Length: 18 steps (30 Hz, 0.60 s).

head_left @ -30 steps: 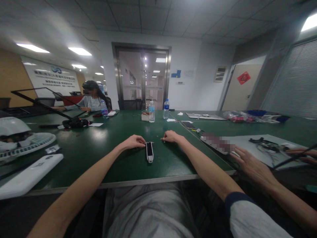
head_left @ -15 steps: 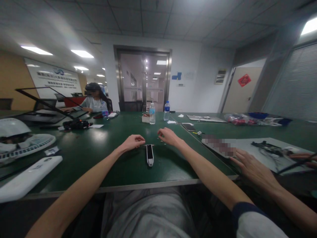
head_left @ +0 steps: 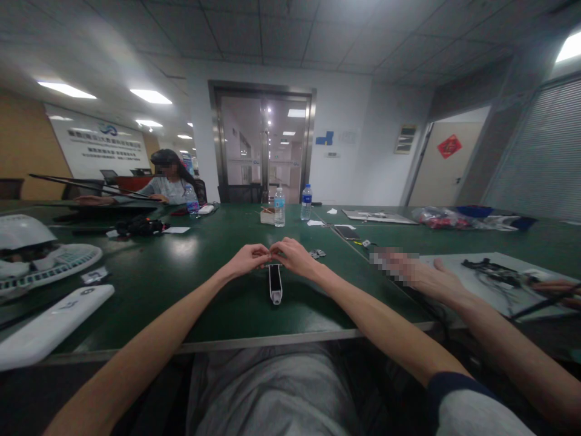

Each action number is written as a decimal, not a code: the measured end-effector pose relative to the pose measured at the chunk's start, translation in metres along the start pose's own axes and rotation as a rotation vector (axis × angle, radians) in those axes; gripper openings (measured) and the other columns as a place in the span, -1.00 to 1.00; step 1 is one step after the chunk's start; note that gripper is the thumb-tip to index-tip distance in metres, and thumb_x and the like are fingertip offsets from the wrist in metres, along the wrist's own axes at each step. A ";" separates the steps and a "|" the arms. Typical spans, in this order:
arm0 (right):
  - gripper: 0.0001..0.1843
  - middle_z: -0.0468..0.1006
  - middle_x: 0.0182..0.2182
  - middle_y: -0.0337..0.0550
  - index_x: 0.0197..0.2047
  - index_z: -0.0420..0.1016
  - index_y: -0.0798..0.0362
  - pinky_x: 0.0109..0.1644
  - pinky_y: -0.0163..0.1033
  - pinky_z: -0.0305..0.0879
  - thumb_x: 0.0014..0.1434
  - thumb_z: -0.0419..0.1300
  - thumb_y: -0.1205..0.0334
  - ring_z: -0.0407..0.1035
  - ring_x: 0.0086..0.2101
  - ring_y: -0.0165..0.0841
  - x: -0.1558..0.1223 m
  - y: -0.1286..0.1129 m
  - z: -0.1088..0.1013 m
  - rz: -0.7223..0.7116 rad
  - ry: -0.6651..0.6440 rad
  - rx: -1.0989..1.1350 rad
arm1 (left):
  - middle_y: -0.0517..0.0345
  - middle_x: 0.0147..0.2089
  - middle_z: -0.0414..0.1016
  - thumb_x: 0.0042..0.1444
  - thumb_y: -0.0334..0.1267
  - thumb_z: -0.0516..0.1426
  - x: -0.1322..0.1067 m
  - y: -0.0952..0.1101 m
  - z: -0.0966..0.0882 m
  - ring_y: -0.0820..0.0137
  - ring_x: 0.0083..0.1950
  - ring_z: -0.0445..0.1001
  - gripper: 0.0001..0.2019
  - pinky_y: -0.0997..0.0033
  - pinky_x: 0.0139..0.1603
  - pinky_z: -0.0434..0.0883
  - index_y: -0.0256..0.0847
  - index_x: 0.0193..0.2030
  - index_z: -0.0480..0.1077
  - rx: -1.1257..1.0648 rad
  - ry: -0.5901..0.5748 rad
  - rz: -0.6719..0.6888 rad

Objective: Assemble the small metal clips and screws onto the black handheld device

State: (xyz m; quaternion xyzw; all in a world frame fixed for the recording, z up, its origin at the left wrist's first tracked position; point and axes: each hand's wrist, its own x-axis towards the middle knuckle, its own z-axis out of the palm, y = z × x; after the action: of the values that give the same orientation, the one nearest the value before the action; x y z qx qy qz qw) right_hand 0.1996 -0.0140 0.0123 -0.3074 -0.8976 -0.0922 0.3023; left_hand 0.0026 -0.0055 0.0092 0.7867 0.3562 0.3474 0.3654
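Note:
A narrow black and white device (head_left: 274, 283) lies lengthwise on the green table (head_left: 195, 284) in front of me. My left hand (head_left: 247, 258) and my right hand (head_left: 293, 255) meet fingertip to fingertip just above its far end. Both hands have their fingers curled into a pinch; what they pinch is too small to make out. A few small metal parts (head_left: 318, 253) lie on the table just right of my right hand.
A co-worker's arm and hand (head_left: 436, 281) reach across a white mat with wired parts (head_left: 490, 269) at the right. Two water bottles (head_left: 279, 207) stand at the table's middle back. White housings (head_left: 49, 321) lie at the left. Another person (head_left: 167, 181) sits far left.
My right hand has moved left from the small parts to meet my left hand over the device's far end. The co-worker's hand has slid forward onto the mat.

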 end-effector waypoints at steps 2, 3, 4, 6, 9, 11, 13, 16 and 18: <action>-0.82 0.52 -0.24 -0.09 -0.10 0.40 0.07 -0.11 -0.26 0.09 0.25 0.11 0.20 0.27 -0.19 -0.33 0.000 0.001 -0.001 0.018 -0.020 -0.010 | 0.20 -0.40 0.44 -0.07 0.04 0.20 0.000 0.000 0.000 0.47 -0.43 0.39 -0.61 0.49 -0.43 0.31 -0.29 -0.28 0.38 -0.009 -0.023 -0.011; -0.81 0.52 -0.24 -0.10 -0.11 0.40 0.07 -0.11 -0.26 0.09 0.24 0.12 0.19 0.27 -0.19 -0.33 0.000 0.001 -0.002 0.023 -0.027 -0.013 | 0.21 -0.41 0.43 -0.06 0.03 0.21 -0.001 0.001 0.000 0.47 -0.42 0.39 -0.62 0.49 -0.43 0.31 -0.28 -0.29 0.38 -0.008 -0.029 -0.015; -0.80 0.52 -0.24 -0.10 -0.11 0.40 0.07 -0.11 -0.26 0.08 0.23 0.13 0.18 0.27 -0.19 -0.33 -0.001 0.001 -0.002 0.028 -0.029 -0.016 | 0.22 -0.43 0.42 -0.06 0.03 0.21 -0.001 0.001 0.000 0.47 -0.42 0.39 -0.62 0.50 -0.43 0.31 -0.28 -0.29 0.37 -0.006 -0.031 -0.019; -0.79 0.52 -0.23 -0.10 -0.12 0.40 0.08 -0.10 -0.26 0.07 0.22 0.15 0.16 0.27 -0.18 -0.33 -0.001 0.001 -0.003 0.038 -0.026 -0.022 | 0.23 -0.44 0.41 -0.06 0.01 0.21 -0.002 0.002 -0.001 0.47 -0.43 0.38 -0.64 0.51 -0.45 0.30 -0.28 -0.30 0.37 -0.001 -0.027 -0.023; -0.77 0.52 -0.23 -0.10 -0.13 0.40 0.08 -0.11 -0.26 0.07 0.20 0.17 0.14 0.27 -0.18 -0.32 -0.002 0.001 -0.003 0.051 -0.013 -0.030 | 0.21 -0.45 0.42 -0.07 -0.02 0.23 -0.002 0.003 -0.002 0.47 -0.43 0.38 -0.65 0.51 -0.46 0.29 -0.30 -0.32 0.38 -0.004 -0.021 -0.009; -0.75 0.52 -0.23 -0.10 -0.13 0.40 0.09 -0.11 -0.26 0.07 0.18 0.18 0.12 0.27 -0.18 -0.31 -0.002 0.002 -0.004 0.052 -0.012 -0.034 | 0.19 -0.41 0.44 -0.08 -0.05 0.24 -0.002 0.004 -0.004 0.45 -0.39 0.41 -0.67 0.49 -0.40 0.33 -0.30 -0.33 0.39 0.007 -0.021 0.005; -0.74 0.52 -0.22 -0.09 -0.13 0.41 0.09 -0.11 -0.25 0.07 0.18 0.18 0.10 0.28 -0.17 -0.31 -0.001 0.003 -0.005 0.055 -0.025 -0.042 | 0.17 -0.36 0.47 -0.09 -0.08 0.25 -0.001 0.003 -0.008 0.42 -0.34 0.43 -0.68 0.46 -0.32 0.36 -0.29 -0.31 0.40 0.036 -0.032 0.020; -0.74 0.53 -0.23 -0.08 -0.15 0.43 0.09 -0.10 -0.25 0.08 0.20 0.15 0.08 0.30 -0.17 -0.30 -0.001 0.006 -0.010 0.083 -0.070 -0.086 | 0.14 -0.32 0.51 -0.06 -0.08 0.22 -0.001 0.001 -0.017 0.38 -0.28 0.45 -0.65 0.44 -0.26 0.37 -0.28 -0.19 0.43 0.139 -0.068 0.040; -0.73 0.53 -0.24 -0.07 -0.17 0.45 0.09 -0.11 -0.26 0.10 0.23 0.10 0.07 0.32 -0.18 -0.29 -0.001 0.009 -0.016 0.119 -0.125 -0.139 | 0.14 -0.32 0.52 -0.02 -0.06 0.19 -0.002 0.000 -0.024 0.37 -0.29 0.45 -0.66 0.45 -0.27 0.35 -0.26 -0.18 0.47 0.281 -0.093 0.055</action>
State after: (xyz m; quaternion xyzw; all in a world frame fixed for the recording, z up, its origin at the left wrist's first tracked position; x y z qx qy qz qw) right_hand 0.2134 -0.0130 0.0238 -0.3855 -0.8863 -0.1169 0.2286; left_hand -0.0174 0.0003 0.0205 0.8547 0.3625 0.2673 0.2581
